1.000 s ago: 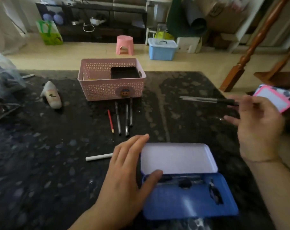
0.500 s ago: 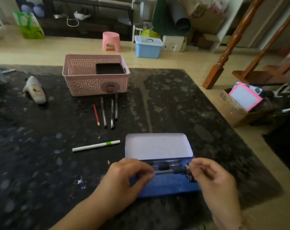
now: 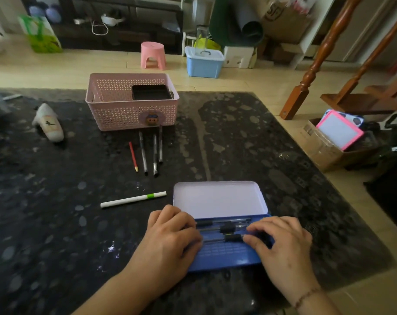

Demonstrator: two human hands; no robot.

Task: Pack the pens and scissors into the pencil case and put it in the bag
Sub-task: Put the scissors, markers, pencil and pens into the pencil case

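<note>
Since half a second ago both hands are settling lower into the tray, and the pen I was carrying in is now lying flat with the others. In the head view, my left hand (image 3: pixel 172 235) is resting at the left end of the pencil case (image 3: pixel 227 255), fingers curled over the pen ends; whether they are actually pinching one I cannot tell. My right hand (image 3: pixel 281 242) is doing the same at the right end, fingertips bent down onto the nearest of the pens in the case (image 3: pixel 224 230), probably so it beds parallel and leaves room.

The case is sitting open at the near middle of the dark table (image 3: pixel 56 246), its pale lid (image 3: pixel 218 198) tipped back on the far side to keep the tray clear.

The white marker (image 3: pixel 134 199) is lying just left of the lid. Farther off, a red pencil (image 3: pixel 133 155) and three dark pens (image 3: pixel 152 153) are waiting in a row in front of the pink basket (image 3: pixel 131 110). I am seeing no scissors clearly and no bag I can be sure of.
</note>
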